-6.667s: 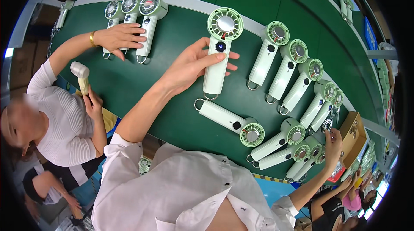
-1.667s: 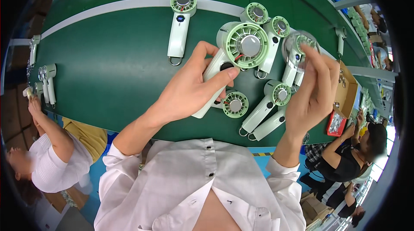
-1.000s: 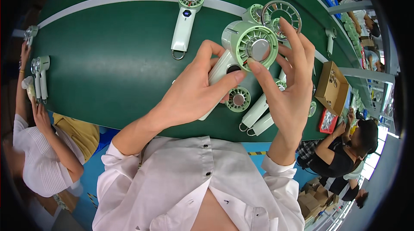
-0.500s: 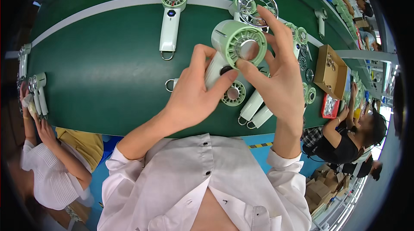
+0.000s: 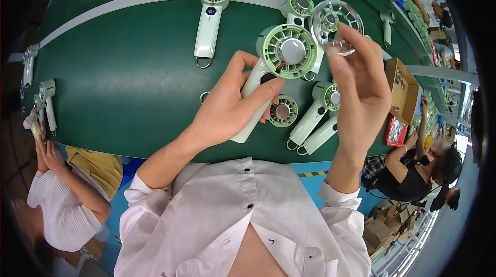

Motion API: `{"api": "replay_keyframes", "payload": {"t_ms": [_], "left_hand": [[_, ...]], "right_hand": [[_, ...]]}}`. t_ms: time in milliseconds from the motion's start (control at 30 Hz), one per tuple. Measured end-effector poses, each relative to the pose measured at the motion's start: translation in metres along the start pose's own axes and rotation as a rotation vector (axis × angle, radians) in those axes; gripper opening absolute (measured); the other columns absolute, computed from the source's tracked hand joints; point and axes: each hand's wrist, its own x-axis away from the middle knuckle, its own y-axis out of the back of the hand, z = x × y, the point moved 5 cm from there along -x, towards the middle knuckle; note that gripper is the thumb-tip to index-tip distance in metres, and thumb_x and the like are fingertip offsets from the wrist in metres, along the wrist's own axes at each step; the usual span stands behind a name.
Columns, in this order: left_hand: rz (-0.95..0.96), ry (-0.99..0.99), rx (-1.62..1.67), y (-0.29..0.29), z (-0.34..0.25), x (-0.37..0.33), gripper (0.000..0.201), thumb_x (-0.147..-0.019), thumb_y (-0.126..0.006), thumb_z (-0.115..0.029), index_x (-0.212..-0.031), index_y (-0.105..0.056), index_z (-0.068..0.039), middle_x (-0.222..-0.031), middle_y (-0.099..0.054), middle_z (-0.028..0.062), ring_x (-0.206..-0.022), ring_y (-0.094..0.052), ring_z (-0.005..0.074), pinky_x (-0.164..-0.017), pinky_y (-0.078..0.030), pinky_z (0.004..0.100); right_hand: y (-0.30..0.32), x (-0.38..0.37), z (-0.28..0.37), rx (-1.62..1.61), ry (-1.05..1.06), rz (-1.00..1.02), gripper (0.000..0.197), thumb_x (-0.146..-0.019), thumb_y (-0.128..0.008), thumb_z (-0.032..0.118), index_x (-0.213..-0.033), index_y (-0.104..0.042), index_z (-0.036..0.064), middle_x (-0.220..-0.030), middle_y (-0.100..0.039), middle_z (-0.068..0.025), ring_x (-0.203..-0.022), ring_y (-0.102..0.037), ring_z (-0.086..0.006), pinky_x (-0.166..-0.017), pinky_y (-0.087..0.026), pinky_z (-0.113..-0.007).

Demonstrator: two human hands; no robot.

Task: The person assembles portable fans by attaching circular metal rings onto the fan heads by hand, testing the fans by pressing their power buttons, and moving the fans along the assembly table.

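Hands: two, bare, held apart above the bench.

Left hand, centre: wrapped round the handle of a pale green and white plastic handheld fan, thumb beside its dark oval button.

Right hand, right of centre: thumb and fingertips pinching the lower part of a clear, shiny spoked ring.

Position: the fan's long axis slants from lower left to upper right, its round head at the upper end, facing the camera. The ring lies above and right of that head, the right hand nearer to it; their edges nearly meet in view, though whether they touch cannot be told.

Appearance: fan head uncovered, with green radial ribs, a silver central disc and a short red wire; handle smooth and whitish.

Surroundings: green-topped bench; one whitish fan with lit display and metal loop, upper centre-left; two more fans, and, side by side below the right hand's wrist side; open brown cardboard box and red tray, right edge.
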Motion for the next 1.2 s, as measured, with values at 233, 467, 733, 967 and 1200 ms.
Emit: {"api": "replay_keyframes", "payload": {"t_ms": [233, 467, 733, 967, 1200], "left_hand": [[0.034, 0.011, -0.046, 0.002, -0.002, -0.001, 0.039, -0.099, -0.067, -0.025, -0.113, -0.04, 0.0, -0.09, -0.068, 0.011, -0.065, -0.062, 0.0102, -0.058, -0.052, 0.0266], [0.066, 0.071, -0.106, -0.003, -0.011, -0.001, 0.042, -0.096, -0.07, -0.027, -0.111, -0.042, 0.001, -0.083, -0.069, 0.0098, -0.066, -0.062, 0.0105, -0.059, -0.052, 0.0265], [0.066, 0.08, -0.196, -0.004, -0.013, -0.001, 0.047, -0.094, -0.073, -0.031, -0.111, -0.042, 0.001, -0.081, -0.068, 0.0093, -0.065, -0.062, 0.0104, -0.058, -0.051, 0.0254], [0.07, 0.088, -0.276, 0.0, -0.009, -0.001, 0.061, -0.088, -0.078, -0.042, -0.113, -0.044, 0.002, -0.084, -0.068, 0.0098, -0.066, -0.063, 0.0115, -0.059, -0.051, 0.026], [0.078, 0.103, -0.345, -0.006, -0.018, 0.006, 0.045, -0.093, -0.074, -0.03, -0.112, -0.045, -0.002, -0.083, -0.064, 0.0048, -0.065, -0.06, 0.0095, -0.058, -0.049, 0.0258]], "right_hand": [[0.003, 0.001, 0.01, -0.174, -0.047, 0.026, 0.032, -0.091, -0.066, -0.007, -0.123, -0.067, -0.0026, -0.099, -0.063, -0.004, -0.08, -0.056, -0.0075, -0.066, -0.048, -0.02], [-0.004, 0.002, -0.003, -0.057, -0.119, 0.126, 0.033, -0.09, -0.071, -0.003, -0.123, -0.067, -0.0004, -0.091, -0.063, -0.0012, -0.078, -0.056, -0.006, -0.068, -0.048, -0.02], [-0.007, -0.003, 0.003, 0.05, 0.072, 0.105, 0.023, -0.088, -0.072, -0.001, -0.111, -0.071, -0.0002, -0.086, -0.064, -0.0025, -0.076, -0.056, -0.008, -0.069, -0.045, -0.022], [-0.01, -0.013, 0.009, 0.159, 0.068, 0.269, 0.019, -0.085, -0.074, 0.0, -0.103, -0.072, 0.0022, -0.08, -0.061, -0.0037, -0.072, -0.055, -0.0115, -0.065, -0.045, -0.025], [-0.018, -0.017, 0.015, 0.299, 0.21, 0.367, 0.023, -0.079, -0.077, -0.004, -0.101, -0.074, 0.002, -0.092, -0.059, -0.0063, -0.081, -0.057, -0.0136, -0.074, -0.046, -0.025]]}}
